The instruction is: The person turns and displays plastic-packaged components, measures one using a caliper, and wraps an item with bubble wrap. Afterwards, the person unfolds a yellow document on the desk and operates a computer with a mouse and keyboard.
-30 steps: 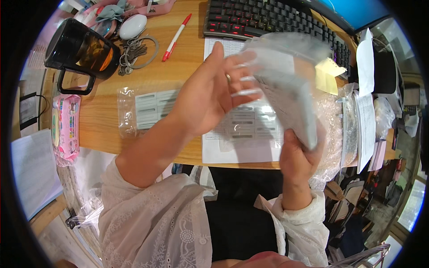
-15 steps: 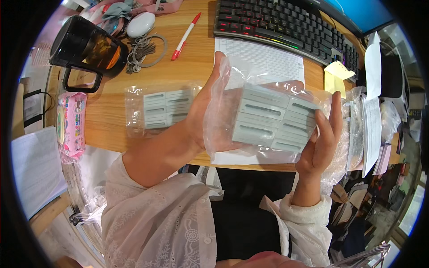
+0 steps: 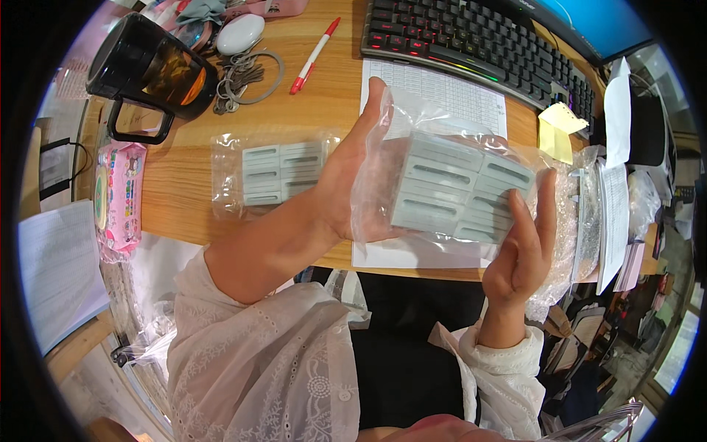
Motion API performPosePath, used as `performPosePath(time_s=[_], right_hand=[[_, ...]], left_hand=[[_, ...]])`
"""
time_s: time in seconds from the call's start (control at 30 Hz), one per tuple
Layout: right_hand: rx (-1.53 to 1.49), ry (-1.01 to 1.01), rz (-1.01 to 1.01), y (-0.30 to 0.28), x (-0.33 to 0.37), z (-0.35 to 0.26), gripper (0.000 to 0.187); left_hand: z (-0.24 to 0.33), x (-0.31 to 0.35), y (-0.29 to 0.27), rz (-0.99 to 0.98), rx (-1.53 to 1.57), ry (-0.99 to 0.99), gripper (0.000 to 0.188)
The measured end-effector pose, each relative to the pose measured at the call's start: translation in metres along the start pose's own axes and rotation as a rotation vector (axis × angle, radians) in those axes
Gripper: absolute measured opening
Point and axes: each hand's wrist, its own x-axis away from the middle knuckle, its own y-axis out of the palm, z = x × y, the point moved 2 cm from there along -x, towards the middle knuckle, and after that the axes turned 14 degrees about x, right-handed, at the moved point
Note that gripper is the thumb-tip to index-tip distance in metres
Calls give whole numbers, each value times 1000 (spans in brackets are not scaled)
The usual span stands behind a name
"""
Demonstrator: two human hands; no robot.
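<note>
A clear plastic bag (image 3: 372, 199) encloses a pale grey-green block of slotted pieces (image 3: 434, 188), set in two columns. My left hand (image 3: 345, 180) supports it from the left and beneath, thumb raised along the bag's left edge and the other fingers behind it. At the right side, my right hand (image 3: 519, 254) has its fingers apart; one fingertip rests on the front of the bag near the block's right edge. A second bagged block of the same kind (image 3: 281, 173) lies on the table, left of my left forearm, which covers its lower right corner.
Printed sheets (image 3: 434, 88) lie beneath the held bag, below a lit keyboard (image 3: 479, 51). A red-white pen (image 3: 315, 55), a key ring (image 3: 247, 81), a dark mug (image 3: 158, 70) and a pink wipes pack (image 3: 121, 195) sit leftward. Yellow notes (image 3: 557, 132) and bubble wrap (image 3: 563, 228) are right.
The whole view has shifted slightly. My right hand has turned a little, its fingertip moving left and lower on the bag. My left hand keeps hold of the bag.
</note>
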Motion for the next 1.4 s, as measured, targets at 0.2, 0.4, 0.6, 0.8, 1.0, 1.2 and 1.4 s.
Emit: performPosePath(time_s=[0.2,0.4,0.6,0.8,1.0,1.2,1.4], right_hand=[[45,-1,-47,2,0,-1,38],[-10,25,-53,1,1,-3,37],[8,19,-45,1,0,-3,37],[-5,37,-38,1,2,-1,36],[-78,115,-19,1,6,-5,41],[-96,119,-29,1,9,-5,42],[-91,95,-20,0,8,-5,43]], left_hand=[[-1,-4,-9,-87,135,-20,112],[0,0,-18,-190,409,-79,107],[1,-1,-23,-330,515,-116,106],[0,-3,-18,-177,329,-45,107],[1,-2,-12,-145,276,22,106],[-2,-2,-9,9,178,48,108],[-1,-1,-3,-100,188,24,107]])
